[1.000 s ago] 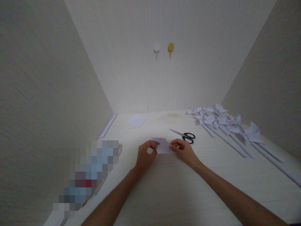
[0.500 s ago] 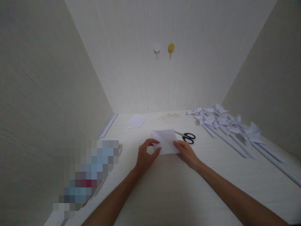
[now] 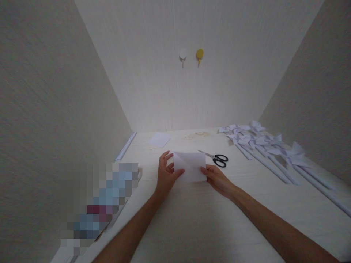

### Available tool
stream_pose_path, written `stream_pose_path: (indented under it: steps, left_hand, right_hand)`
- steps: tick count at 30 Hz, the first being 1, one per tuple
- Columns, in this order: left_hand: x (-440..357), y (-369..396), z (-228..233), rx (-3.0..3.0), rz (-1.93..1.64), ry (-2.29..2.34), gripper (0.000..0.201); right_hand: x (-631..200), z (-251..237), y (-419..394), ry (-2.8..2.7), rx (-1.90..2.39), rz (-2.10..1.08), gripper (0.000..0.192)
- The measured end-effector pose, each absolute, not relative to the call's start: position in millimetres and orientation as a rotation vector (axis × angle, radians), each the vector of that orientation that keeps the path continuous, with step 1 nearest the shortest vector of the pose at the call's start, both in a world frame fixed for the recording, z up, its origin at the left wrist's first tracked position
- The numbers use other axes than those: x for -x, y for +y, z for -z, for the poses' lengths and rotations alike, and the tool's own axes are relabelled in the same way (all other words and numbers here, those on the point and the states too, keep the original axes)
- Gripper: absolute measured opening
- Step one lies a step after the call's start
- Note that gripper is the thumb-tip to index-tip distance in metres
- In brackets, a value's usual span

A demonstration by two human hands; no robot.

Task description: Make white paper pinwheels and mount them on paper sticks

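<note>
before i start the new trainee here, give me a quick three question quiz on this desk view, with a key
1. True or false: the scissors lie closer to the left hand than to the right hand.
2. Choose one. A white hook is on the wall; what colour is the round top of the hook to its right?
a) red
b) yellow
c) green
3. Fill in the gap: the right hand grips the edge of a sheet of white ____.

Key:
1. False; they lie beside the right hand.
2. b
3. paper
</note>
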State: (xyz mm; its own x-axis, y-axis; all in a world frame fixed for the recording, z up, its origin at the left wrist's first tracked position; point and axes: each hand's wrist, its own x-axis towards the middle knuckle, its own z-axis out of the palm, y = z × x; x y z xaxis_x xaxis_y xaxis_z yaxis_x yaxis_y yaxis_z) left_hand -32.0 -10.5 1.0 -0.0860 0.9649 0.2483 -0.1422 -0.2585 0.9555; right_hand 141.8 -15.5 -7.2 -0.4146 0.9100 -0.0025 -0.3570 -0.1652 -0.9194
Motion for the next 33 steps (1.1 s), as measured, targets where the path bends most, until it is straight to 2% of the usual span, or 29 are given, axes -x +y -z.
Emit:
stream_pose_path:
  steps: [2, 7, 12, 14, 17, 20, 23, 27, 33]
  left_hand:
    - [33, -9, -2, -1.111, -1.451, 0.945, 0.069]
    - [32, -10, -3, -0.839, -1.248, 0.855, 0.028]
    - [32, -10, -3, -0.706, -1.220, 0.881, 0.019]
    - [33, -8, -2, -0.706, -1.228, 0.883, 0.019]
    - [34, -5, 0, -0.708, -1.257, 0.904, 0.019]
    - [34, -5, 1, -0.718, -1.268, 0.911, 0.020]
    - [34, -6, -1, -0.724, -1.272, 0.933, 0.025]
    - [36, -7, -2, -0.727, -1.257, 0.982, 0.030]
    - [38, -5, 1, -0.777, -1.201, 0.970, 0.033]
  right_hand:
    - [-142, 7, -16, -1.142, 0.736, -1.745, 0.024]
    - [-143, 6, -16, -1.175, 0.761, -1.774, 0.026]
    - [-142, 13, -14, -1.378, 0.750, -1.648, 0.031]
    - [-142, 14, -15, -1.488, 0.780, -1.393, 0.037]
    - [-145, 13, -17, -1.702, 0.883, -0.800, 0.052]
    - [-151, 8, -20, -1.975, 0.835, -0.224, 0.049]
    - [-156, 5, -21, -2.221, 0.736, 0.194, 0.051]
    - [-156, 2, -22, -2.478, 0.718, 0.462, 0.051]
    - [-155, -1, -22, -2.566, 0.782, 0.583, 0.045]
